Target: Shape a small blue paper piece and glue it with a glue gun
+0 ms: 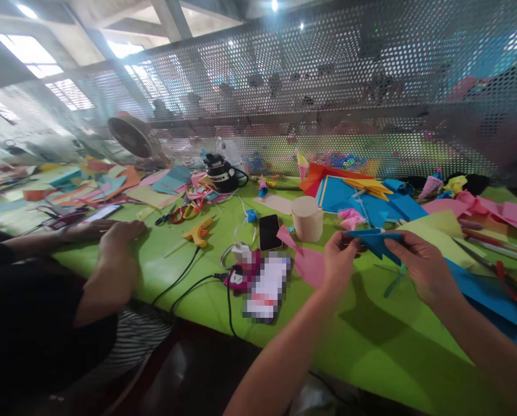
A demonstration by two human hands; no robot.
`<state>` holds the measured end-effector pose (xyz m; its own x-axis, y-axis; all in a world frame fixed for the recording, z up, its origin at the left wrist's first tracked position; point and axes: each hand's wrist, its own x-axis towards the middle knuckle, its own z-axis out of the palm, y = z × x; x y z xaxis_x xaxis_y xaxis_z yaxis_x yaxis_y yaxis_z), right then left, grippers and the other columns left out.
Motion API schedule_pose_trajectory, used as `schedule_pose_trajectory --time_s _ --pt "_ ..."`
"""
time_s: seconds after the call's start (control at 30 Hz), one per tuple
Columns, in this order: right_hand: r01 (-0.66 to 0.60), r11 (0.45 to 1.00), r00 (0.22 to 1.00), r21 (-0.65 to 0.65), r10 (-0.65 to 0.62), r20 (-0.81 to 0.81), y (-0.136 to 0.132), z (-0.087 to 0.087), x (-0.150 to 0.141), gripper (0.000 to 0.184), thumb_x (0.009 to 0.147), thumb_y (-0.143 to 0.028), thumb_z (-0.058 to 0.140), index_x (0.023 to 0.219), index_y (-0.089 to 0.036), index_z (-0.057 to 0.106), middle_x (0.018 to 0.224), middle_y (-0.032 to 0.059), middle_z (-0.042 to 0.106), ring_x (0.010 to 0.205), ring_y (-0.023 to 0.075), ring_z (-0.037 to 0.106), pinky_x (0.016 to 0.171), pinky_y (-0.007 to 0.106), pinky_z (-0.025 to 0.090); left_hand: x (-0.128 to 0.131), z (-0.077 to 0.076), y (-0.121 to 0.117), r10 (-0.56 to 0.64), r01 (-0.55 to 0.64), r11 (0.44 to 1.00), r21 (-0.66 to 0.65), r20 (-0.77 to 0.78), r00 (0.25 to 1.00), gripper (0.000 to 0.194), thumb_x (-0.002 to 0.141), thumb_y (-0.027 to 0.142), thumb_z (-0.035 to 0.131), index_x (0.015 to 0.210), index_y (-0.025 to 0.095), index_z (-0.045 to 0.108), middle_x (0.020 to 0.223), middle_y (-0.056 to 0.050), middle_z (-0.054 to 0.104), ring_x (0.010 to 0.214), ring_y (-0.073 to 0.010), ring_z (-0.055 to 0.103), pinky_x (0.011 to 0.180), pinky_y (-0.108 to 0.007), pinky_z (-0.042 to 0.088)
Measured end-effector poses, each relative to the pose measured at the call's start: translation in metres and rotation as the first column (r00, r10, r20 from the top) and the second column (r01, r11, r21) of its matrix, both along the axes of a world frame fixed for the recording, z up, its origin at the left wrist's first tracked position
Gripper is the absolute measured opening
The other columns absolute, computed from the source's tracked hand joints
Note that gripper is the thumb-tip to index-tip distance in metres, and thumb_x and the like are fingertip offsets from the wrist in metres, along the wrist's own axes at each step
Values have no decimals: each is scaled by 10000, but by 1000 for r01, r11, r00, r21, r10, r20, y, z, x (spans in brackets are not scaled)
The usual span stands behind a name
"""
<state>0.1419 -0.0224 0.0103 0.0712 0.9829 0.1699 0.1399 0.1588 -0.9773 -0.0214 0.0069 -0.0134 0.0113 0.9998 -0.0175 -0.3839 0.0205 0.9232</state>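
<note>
Both my hands hold a small folded piece of blue paper just above the green table. My left hand pinches its left end, fingers closed on it. My right hand grips its right side with thumb and fingers. A pink paper piece lies on the table under my left hand. A beige roll of tape stands just behind it.
A co-worker's arms rest on the table at the left. A black phone, a yellow glue gun, scissors, cables and a charger lie mid-table. Stacks of coloured paper spread behind and right. A perforated metal screen closes the back.
</note>
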Motion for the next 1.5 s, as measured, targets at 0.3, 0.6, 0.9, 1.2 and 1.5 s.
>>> schedule_pose_trajectory --time_s 0.3,0.6,0.9,1.2,1.5 --pt "116 993 993 31 -117 21 2 -3 -1 279 785 -489 807 937 -262 750 806 11 697 751 187 593 690 322 464 5 2 -6 -37 38 999 30 -33 999 81 789 186 669 854 168 623 750 -5 674 661 -135 690 636 -238 479" --pt "108 994 994 9 -108 -33 5 -7 -1 294 764 -493 827 910 -251 747 805 9 706 775 192 604 712 326 479 7 4 -9 -50 51 998 49 -25 998 69 797 181 676 848 163 633 743 -11 673 681 -131 684 654 -234 494" --pt "111 994 994 22 -111 12 7 -12 1 320 769 -520 822 926 -252 746 804 9 688 763 189 588 705 331 462 7 6 -10 -61 61 997 53 -11 998 55 788 161 667 828 169 630 732 -3 661 681 -126 674 665 -235 498" --pt "106 994 994 22 -107 12 8 -14 3 293 796 -504 803 947 -262 735 812 8 701 764 198 606 702 333 463 6 8 -12 -67 67 996 60 -13 998 95 769 191 691 847 173 638 751 -7 666 705 -137 679 672 -243 499" --pt "105 993 994 59 -107 26 9 -12 2 251 806 -492 786 924 -275 740 789 1 691 749 191 591 674 318 468 5 9 -16 -96 95 994 56 16 995 152 784 280 697 879 174 643 785 -30 696 727 -161 699 707 -269 513"
